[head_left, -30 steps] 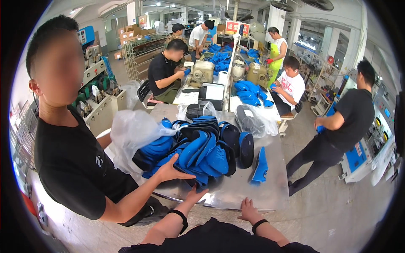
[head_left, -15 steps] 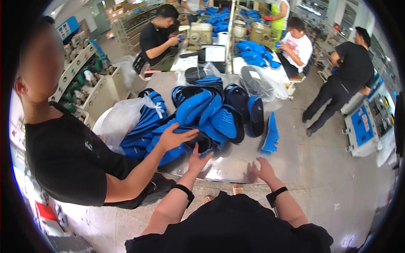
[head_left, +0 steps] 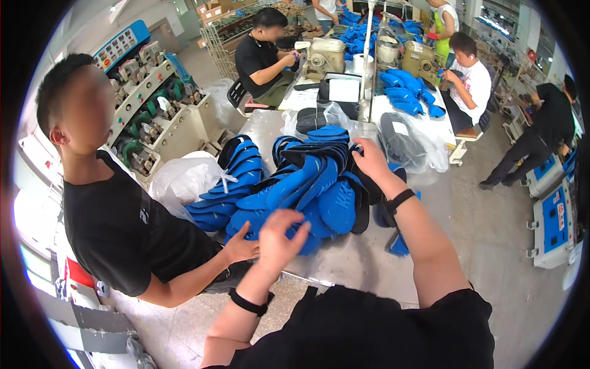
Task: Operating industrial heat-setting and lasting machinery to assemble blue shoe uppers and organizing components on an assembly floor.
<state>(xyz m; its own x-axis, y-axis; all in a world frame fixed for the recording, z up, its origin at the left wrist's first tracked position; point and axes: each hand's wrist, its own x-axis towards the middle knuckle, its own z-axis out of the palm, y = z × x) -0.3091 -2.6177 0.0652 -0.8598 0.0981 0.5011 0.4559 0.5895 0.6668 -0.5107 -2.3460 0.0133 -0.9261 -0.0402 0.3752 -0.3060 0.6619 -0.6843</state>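
Blue shoe uppers [head_left: 289, 184] with black linings lie in a heap on a metal table. My left hand [head_left: 281, 238] hovers at the heap's near edge, slightly blurred, thumb apart from its loosely curled fingers and nothing held. Stretched past the heap's right side, my right hand [head_left: 370, 161] is over a dark upper [head_left: 364, 178]. Its fingers are partly spread; whether they touch that upper I cannot tell. Under my right forearm a blue upper [head_left: 398, 246] lies partly hidden. A co-worker's hand [head_left: 241, 246] is close beside my left hand.
A co-worker in black [head_left: 123, 227] stands at my left. Clear plastic bags [head_left: 187, 181] rest left of the heap and more plastic [head_left: 412, 147] lies behind it at right. Beyond, people sit at sewing machines [head_left: 324, 58]. The metal table [head_left: 344, 264] has its near edge before me.
My right hand has moved forward to the heap's far right side. My left hand has lifted slightly and curled its fingers. The co-worker's hand has drawn back from the heap.
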